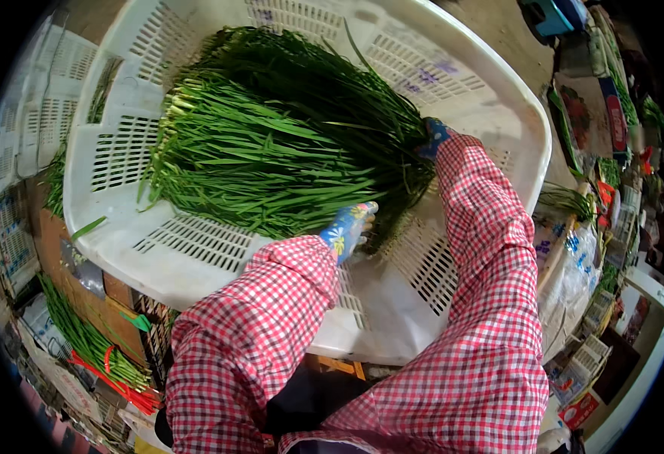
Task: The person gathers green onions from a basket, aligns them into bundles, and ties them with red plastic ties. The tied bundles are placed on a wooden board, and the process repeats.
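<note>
A big pile of garlic chives (pixel 264 153) lies in a white slatted plastic basket (pixel 122 238), pale cut ends to the left and green leaf tips to the right. My left hand (pixel 348 231), in a blue floral glove, is at the pile's near edge, beside the leaf tips, its fingers apart and nothing seen in them. At the far right of the pile, my right hand (pixel 435 137) is up against the gathered leaf tips. Leaves and the sleeve hide most of its fingers, so its hold cannot be made out. Red checked sleeves cover both arms.
Outside the basket at lower left, long green stalks (pixel 82 329) lie tied with a red band near red strips (pixel 122 391). More white crates (pixel 54 102) stand at left. On the right are a clear plastic bag (pixel 570 278) and a printed carton (pixel 587 113).
</note>
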Motion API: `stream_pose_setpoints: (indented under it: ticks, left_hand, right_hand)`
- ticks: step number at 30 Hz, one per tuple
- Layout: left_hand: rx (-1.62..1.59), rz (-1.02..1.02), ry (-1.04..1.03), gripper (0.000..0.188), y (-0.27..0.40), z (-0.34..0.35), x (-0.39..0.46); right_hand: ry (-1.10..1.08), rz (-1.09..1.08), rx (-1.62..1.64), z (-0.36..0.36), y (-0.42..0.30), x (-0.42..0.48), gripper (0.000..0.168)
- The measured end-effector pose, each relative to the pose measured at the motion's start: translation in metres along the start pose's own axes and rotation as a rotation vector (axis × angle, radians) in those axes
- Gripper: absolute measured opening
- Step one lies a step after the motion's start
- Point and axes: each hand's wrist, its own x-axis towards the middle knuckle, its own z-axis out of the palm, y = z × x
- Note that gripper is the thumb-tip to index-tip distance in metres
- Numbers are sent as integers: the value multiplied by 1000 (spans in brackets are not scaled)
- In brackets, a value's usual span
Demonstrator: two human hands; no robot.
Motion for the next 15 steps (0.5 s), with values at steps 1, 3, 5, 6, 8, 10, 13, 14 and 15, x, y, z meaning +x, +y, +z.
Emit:
stream_pose_setpoints:
  ticks: [1,3,5,6,8,10,13,14,15]
  left_hand:
    - [-8,36,-62,59,4,3,-5]
    - [-101,88,-115,57,-4,1,5]
    - [-119,104,-125,56,4,9,-6]
    - [-154,137,-141,56,5,7,-5]
    - [-221,193,-186,56,3,8,-1]
    - [-277,257,-243,56,0,9,-2]
    - [-273,246,-254,59,8,18,-9]
    - [-258,232,-241,60,12,22,-13]
    - [-266,223,-258,61,13,24,-15]
  right_hand:
    - [67,23,44,12,21,7,60]
    - [196,43,123,27,46,21,54]
    - [169,92,141,26,44,24,54]
    - [112,106,133,23,34,22,54]
    - [-28,149,113,7,19,11,54]
    - [-171,176,102,-9,3,3,54]
    - [-320,190,110,-24,-12,-12,53]
    - [-353,189,111,-26,-16,-16,53]
    - [-373,194,110,-30,-18,-22,53]
